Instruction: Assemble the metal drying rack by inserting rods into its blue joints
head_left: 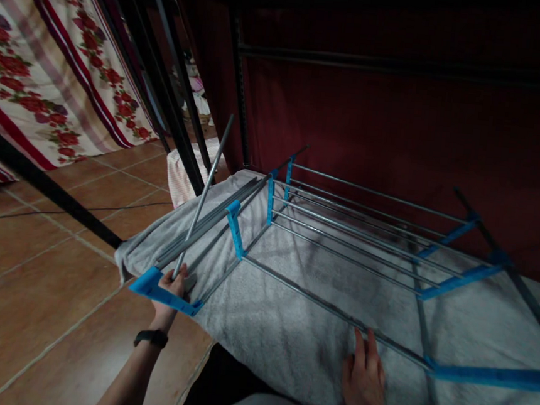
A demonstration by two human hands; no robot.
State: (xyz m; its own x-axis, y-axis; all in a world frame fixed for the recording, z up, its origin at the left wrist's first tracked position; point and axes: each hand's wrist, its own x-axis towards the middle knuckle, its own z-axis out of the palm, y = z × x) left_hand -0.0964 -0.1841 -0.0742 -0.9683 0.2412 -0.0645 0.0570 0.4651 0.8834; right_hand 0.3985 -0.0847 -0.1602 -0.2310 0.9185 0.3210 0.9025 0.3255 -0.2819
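The left hand point(175, 284) is closed around the low end of a loose rod point(205, 190), which leans up and away from it. The rod looks like thin metal, so it is likely light, stiff, a bit slippery and hard to break. The low end is fine to hold, but nearer the middle should stop the top from swinging. A blue corner point(149, 283) is right by the left hand; I cannot tell if they touch. More rods point(221, 219) lie in a bunch just past that hand. The right hand point(364, 374) is loose, its fingertips touching the front bar point(300, 289) but not wrapped round it. The rack point(344, 221) spreads out past the right hand on a gray cloth point(287, 330). It looks light too, but may wobble, so a bar near a joint seems best to hold.
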